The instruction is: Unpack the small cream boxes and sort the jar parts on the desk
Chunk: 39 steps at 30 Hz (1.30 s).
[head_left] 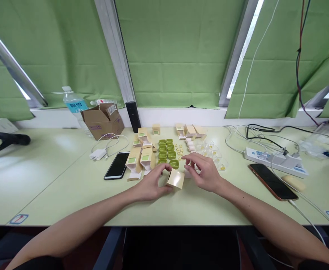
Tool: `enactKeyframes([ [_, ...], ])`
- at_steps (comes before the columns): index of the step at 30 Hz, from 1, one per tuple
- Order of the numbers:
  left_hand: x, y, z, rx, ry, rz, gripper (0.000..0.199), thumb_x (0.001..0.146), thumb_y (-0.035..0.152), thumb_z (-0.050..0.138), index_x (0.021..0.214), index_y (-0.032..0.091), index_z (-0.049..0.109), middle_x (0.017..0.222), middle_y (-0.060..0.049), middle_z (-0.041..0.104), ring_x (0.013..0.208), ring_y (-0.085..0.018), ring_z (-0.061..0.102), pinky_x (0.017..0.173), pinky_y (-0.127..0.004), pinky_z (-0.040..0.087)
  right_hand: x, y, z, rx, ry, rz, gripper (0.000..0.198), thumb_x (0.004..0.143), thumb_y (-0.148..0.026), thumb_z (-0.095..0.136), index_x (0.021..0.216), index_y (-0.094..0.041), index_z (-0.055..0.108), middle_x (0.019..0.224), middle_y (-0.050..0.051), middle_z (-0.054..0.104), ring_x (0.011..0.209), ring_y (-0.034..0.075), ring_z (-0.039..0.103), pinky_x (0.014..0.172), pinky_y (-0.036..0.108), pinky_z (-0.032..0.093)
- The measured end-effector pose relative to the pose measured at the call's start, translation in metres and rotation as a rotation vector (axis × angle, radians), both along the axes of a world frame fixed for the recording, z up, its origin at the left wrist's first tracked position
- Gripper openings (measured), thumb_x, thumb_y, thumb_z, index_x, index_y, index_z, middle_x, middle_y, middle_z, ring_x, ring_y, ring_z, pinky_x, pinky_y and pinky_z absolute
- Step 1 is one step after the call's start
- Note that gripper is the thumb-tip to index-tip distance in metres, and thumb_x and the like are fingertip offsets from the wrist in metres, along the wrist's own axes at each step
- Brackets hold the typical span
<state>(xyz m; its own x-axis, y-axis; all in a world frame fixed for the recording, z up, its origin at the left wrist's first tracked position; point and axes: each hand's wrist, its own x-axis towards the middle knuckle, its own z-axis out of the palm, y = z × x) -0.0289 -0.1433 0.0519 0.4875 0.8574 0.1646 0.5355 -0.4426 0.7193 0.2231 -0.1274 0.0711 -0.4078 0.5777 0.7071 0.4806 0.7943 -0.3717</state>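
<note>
My left hand [153, 183] grips a small cream cardboard box [176, 179] between thumb and fingers, just above the table near its front. Right of the box, my right hand [202, 170] hovers with thumb and index finger apart and nothing visible between them. A white piece, perhaps a flap, shows below its fingers. Beyond the hands stand two rows of small green square cups [171, 155]. Tiny yellowish pieces [179, 151] lie beside them, then pink-white rounded pieces [190, 145] and clear plastic covers [209, 150] with yellow bits inside.
Several cream boxes with windows [147, 157] stand on the left, others [190, 130] behind. A black phone [116, 165] lies nearby. At right are another phone [272, 182], a power strip [277, 161] and loose cables. An open brown carton [104, 122] and bottle [75, 105] stand back left.
</note>
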Motion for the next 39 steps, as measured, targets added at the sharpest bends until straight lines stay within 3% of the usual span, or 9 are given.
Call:
enactKeyframes([
  [4,0.007,-0.005,0.011,0.167,-0.032,0.038,0.045,0.084,0.027,0.072,0.122,0.026,0.048,0.121,-0.007,0.065,0.108,-0.025,0.065,0.092,-0.04,0.055,-0.004,-0.006,0.004,-0.147,0.079,0.066,0.027,0.094,-0.018,0.057,0.12,-0.023,0.062,0.106,0.007,0.069,0.07,0.014,0.063,0.055,0.027,0.051],
  [9,0.018,-0.002,0.02,0.401,0.135,0.059,0.045,0.088,0.035,0.071,0.126,0.025,0.049,0.119,-0.011,0.066,0.11,-0.032,0.066,0.091,-0.048,0.056,-0.008,-0.017,0.008,-0.316,0.052,0.1,0.052,0.09,-0.017,0.058,0.14,-0.028,0.048,0.139,0.013,0.056,0.09,0.019,0.066,0.062,0.03,0.059],
  [18,0.025,-0.004,0.004,0.8,0.203,-0.026,0.05,0.082,0.008,0.06,0.128,0.018,0.044,0.12,-0.017,0.064,0.113,-0.034,0.062,0.093,-0.051,0.057,-0.011,-0.018,0.001,-0.456,0.042,0.126,0.064,0.087,-0.011,0.053,0.146,-0.031,0.038,0.145,0.013,0.049,0.097,0.02,0.062,0.071,0.034,0.06],
  [24,0.025,-0.004,-0.006,0.83,0.202,-0.049,0.052,0.078,0.003,0.061,0.126,0.014,0.046,0.119,-0.018,0.065,0.113,-0.035,0.062,0.09,-0.05,0.059,-0.016,-0.02,-0.005,-0.452,0.004,0.093,0.07,0.078,-0.008,0.056,0.142,-0.029,0.037,0.142,0.013,0.049,0.097,0.022,0.062,0.08,0.042,0.058],
  [30,0.023,-0.004,-0.005,0.668,0.097,0.024,0.049,0.086,0.016,0.067,0.13,0.019,0.045,0.118,-0.014,0.064,0.108,-0.031,0.065,0.088,-0.048,0.059,-0.009,-0.014,-0.008,-0.542,0.182,0.028,0.062,0.078,-0.005,0.05,0.133,-0.029,0.04,0.102,0.002,0.062,0.057,0.012,0.049,0.061,0.034,0.053],
  [32,0.022,-0.002,-0.008,0.635,0.023,0.046,0.051,0.089,0.021,0.068,0.133,0.021,0.043,0.119,-0.013,0.063,0.108,-0.029,0.065,0.089,-0.047,0.059,-0.006,-0.01,-0.008,-0.509,0.234,0.016,0.057,0.081,-0.006,0.048,0.133,-0.03,0.041,0.105,0.003,0.062,0.056,0.012,0.05,0.055,0.031,0.05],
  [34,0.021,0.0,-0.011,0.649,-0.05,0.022,0.052,0.091,0.019,0.066,0.136,0.022,0.041,0.123,-0.013,0.063,0.113,-0.028,0.064,0.093,-0.046,0.058,-0.005,-0.006,-0.008,-0.376,0.239,-0.001,0.055,0.083,-0.007,0.049,0.133,-0.03,0.042,0.117,0.007,0.061,0.074,0.017,0.062,0.056,0.031,0.051],
  [37,0.021,0.001,-0.012,0.692,-0.078,-0.045,0.047,0.094,0.012,0.06,0.136,0.024,0.042,0.128,-0.013,0.06,0.121,-0.028,0.059,0.099,-0.047,0.055,-0.003,0.0,-0.007,-0.015,0.18,-0.058,0.043,0.083,-0.007,0.053,0.122,-0.027,0.053,0.131,0.012,0.054,0.116,0.029,0.06,0.078,0.041,0.057],
  [39,0.022,0.001,-0.012,0.691,-0.038,-0.058,0.042,0.094,0.009,0.057,0.132,0.024,0.046,0.128,-0.013,0.059,0.121,-0.027,0.058,0.099,-0.047,0.054,-0.002,0.003,-0.006,0.206,0.12,-0.097,0.034,0.082,-0.002,0.053,0.106,-0.026,0.06,0.13,0.011,0.054,0.125,0.032,0.052,0.094,0.051,0.054],
])
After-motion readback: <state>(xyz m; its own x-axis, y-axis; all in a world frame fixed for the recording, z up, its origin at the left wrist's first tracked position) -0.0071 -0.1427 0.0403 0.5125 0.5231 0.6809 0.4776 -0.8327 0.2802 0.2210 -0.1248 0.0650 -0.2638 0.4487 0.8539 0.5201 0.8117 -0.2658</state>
